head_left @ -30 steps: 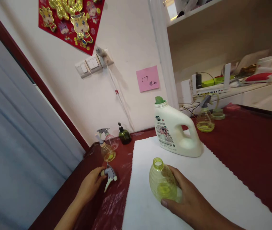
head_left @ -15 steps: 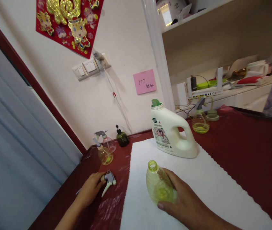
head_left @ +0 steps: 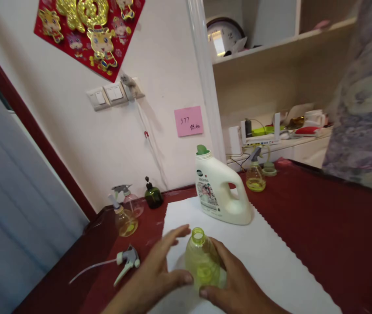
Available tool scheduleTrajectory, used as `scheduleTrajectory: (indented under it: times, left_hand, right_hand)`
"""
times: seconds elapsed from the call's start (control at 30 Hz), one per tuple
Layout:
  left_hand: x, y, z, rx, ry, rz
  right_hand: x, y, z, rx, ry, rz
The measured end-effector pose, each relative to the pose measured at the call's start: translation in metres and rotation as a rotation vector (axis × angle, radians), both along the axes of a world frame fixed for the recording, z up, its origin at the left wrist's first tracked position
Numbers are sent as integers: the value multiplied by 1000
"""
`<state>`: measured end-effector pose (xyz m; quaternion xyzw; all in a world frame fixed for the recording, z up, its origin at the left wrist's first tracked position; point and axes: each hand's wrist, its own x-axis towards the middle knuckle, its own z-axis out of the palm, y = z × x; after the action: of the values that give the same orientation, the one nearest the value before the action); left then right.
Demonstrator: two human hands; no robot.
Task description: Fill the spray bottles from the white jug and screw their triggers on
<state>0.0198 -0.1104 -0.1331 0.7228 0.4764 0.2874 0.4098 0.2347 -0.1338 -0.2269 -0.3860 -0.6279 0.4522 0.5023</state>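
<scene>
A translucent yellow-green spray bottle [head_left: 202, 261] without its top is in my right hand [head_left: 233, 279], whose fingers wrap its right side and thumb presses low on the front. Yellow liquid shows in its lower part. My left hand [head_left: 164, 264] is at the bottle's left side, thumb and fingers spread apart around it; whether the thumb touches it I cannot tell. To the left lies the trigger spray head [head_left: 127, 259], with its long tube stretched out on the dark red tabletop. Behind the bottle a large pale green detergent jug [head_left: 222, 192] stands uncapped on the white sheet.
At the back left are a yellowish spray bottle [head_left: 127, 221], a pink one [head_left: 132, 203] and a dark green pump bottle [head_left: 153, 194]. Another spray bottle [head_left: 256, 174] with yellow liquid stands at the back right. White paper [head_left: 264, 244] covers the table's middle. Floral fabric [head_left: 363, 100] hangs at the right.
My left hand has let go of the spray head, leaving it on the table, and moved right to the bottle. My right hand keeps its hold. The view has shifted slightly right.
</scene>
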Motion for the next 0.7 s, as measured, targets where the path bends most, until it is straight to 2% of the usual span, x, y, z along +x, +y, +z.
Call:
scheduleTrajectory:
  times: [0.1,0.17,0.3,0.43,0.57,0.7]
  left_hand:
    - [37,-1,-22,-112,-213,-153]
    - [46,6,-39,-96,-313,-173]
    - [38,25,-65,30,-302,-38]
    - [22,37,-73,80,-292,187]
    - [16,47,-79,116,-173,217]
    - [19,49,-91,180,-180,219]
  right_hand:
    - [2,4,7,30,58,54]
    - [4,8,5,41,39,50]
    - [4,22,-19,12,-37,-44]
    - [4,34,-41,76,-58,-83]
    - [6,33,-39,166,-94,-112]
    - [6,26,-30,238,-134,-145]
